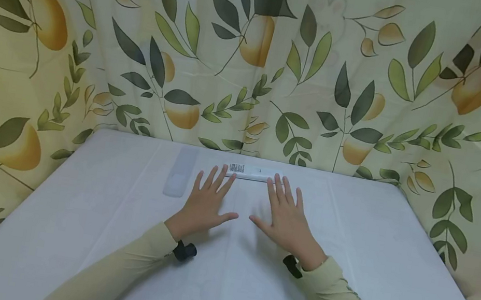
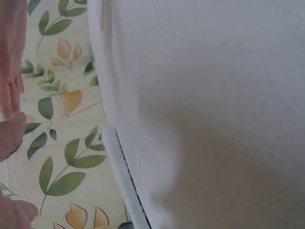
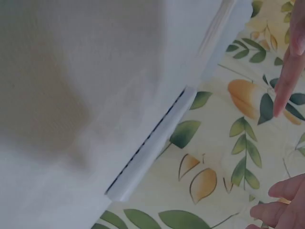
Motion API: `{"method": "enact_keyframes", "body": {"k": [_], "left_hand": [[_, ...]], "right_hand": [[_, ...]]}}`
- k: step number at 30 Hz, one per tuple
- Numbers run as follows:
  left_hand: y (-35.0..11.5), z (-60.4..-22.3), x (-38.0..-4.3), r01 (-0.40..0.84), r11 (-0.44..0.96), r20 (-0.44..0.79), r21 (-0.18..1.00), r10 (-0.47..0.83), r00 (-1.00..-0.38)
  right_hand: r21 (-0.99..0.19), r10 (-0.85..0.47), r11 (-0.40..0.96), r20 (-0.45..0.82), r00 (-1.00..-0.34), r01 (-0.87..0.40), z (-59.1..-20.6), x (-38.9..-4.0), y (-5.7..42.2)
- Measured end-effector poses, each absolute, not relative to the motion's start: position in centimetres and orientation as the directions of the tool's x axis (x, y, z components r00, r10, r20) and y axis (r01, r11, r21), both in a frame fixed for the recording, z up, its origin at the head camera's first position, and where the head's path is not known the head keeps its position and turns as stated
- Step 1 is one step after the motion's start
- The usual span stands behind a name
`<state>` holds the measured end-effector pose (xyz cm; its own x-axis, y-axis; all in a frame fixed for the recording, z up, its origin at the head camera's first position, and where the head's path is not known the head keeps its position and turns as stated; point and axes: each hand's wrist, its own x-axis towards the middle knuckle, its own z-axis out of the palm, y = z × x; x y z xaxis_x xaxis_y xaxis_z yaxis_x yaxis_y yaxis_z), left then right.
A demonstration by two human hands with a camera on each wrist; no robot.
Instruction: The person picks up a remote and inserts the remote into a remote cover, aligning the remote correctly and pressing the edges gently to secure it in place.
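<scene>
A long, slim white object (image 1: 252, 171) with a printed label lies crosswise near the back edge of the table. A dark dashed line runs along its side in the left wrist view (image 2: 125, 176) and the right wrist view (image 3: 150, 148). My left hand (image 1: 204, 204) is held palm down with fingers spread, its fingertips overlapping the object's left end in the head view. Mirroring it, my right hand (image 1: 287, 223) spreads its fingers by the right end. Neither hand holds anything; contact with the object cannot be told. Left of the left hand lies a flat translucent sleeve-like cover (image 1: 179, 172).
A white cloth (image 1: 220, 288) covers the table. Behind and at both sides hangs a curtain (image 1: 232, 85) printed with leaves and fruit. Dark straps with small devices (image 1: 184, 252) sit on both wrists, below pale sleeves.
</scene>
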<state>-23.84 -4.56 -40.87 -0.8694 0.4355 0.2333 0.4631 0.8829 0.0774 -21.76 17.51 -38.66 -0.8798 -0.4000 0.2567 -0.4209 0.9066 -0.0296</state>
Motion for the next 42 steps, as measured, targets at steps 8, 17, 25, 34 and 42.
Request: {"method": "enact_keyframes", "body": {"k": [8,17,25,34,42], "left_hand": [[-5.5,-40.2,-24.9,0.459,0.886,0.244,0.064,0.432,-0.868],[-7.5,-39.0,-27.5,0.442,0.897,0.263,0.033,0.418,-0.869],[-9.7,-38.5,-30.7,0.424,0.905,0.26,0.036,0.401,-0.878],[-12.7,-38.8,-34.3,0.487,0.873,0.285,-0.021,0.472,-0.834],[-16.4,-39.7,-35.9,0.545,0.808,0.298,-0.224,0.589,-0.751]], "right_hand": [[0.011,-0.408,0.906,0.286,-0.867,-0.423,-37.6,-23.1,17.7],[0.037,-0.425,0.899,0.322,-0.846,-0.437,-36.8,-26.2,18.2],[0.063,-0.429,0.899,0.323,-0.844,-0.433,-36.3,-29.2,18.3],[0.058,-0.44,0.894,0.288,-0.85,-0.443,-36.9,-31.9,18.7],[0.085,-0.5,0.866,0.194,-0.844,-0.493,-38.3,-33.4,19.2]]}}
